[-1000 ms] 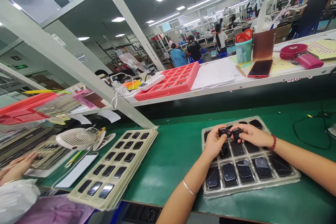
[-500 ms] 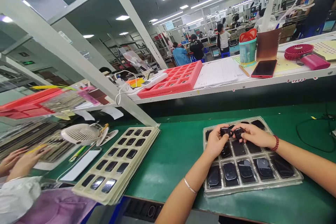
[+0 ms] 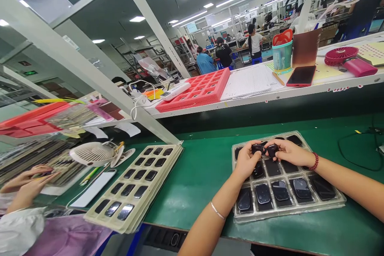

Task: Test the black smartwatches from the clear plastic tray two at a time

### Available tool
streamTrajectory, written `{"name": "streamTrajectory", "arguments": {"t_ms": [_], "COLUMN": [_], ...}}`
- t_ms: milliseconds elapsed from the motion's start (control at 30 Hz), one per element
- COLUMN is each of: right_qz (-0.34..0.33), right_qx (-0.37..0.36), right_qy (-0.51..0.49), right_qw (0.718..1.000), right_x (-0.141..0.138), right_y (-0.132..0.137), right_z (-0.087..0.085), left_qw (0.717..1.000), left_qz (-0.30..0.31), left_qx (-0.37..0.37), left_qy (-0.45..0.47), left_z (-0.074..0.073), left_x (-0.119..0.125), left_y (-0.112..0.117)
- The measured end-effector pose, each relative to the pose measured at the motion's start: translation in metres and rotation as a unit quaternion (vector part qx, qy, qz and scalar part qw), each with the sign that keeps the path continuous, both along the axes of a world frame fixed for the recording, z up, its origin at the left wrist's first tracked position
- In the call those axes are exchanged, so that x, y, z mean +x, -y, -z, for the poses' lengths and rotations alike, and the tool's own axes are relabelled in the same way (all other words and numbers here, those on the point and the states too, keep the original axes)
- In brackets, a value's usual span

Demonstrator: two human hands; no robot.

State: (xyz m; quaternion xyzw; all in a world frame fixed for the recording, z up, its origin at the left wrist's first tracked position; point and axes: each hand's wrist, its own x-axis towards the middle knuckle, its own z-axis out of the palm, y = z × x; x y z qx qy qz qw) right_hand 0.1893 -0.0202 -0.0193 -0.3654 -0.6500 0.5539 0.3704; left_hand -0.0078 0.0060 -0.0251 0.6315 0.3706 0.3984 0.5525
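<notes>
L hand (image 3: pixel 246 159) pinching dark unit (image 3: pixel 257 149), R hand (image 3: pixel 286 153) pinching 2nd unit (image 3: pixel 272 150), both over clear tray (image 3: pixel 289 211). Step prob. paired handling; nxt move calls for steady grip.

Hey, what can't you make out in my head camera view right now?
All in the head view:
Back compartments of the clear tray: partly covered by the left hand and right hand.
Undersides of the dark pieces: hidden, covered by the hands holding them.
Printed sheets: text too small to read.
Whatever is at the co-worker's hands: too blurred to tell.
Co-worker's sleeve: cut off by the left edge.
</notes>
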Motion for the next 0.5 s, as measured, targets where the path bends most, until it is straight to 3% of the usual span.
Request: {"name": "streamTrajectory", "arguments": {"t_ms": [500], "right_qz": [0.013], "right_qx": [0.009], "right_qy": [0.001], "right_qw": [1.0], "right_x": [0.0004], "right_y": [0.0019], "right_z": [0.0006], "left_qw": [1.0], "left_qz": [0.011], "left_qx": [-0.002], "left_qy": [-0.001], "left_z": [0.0039], "left_x": [0.0003], "left_y": [-0.0024]}}
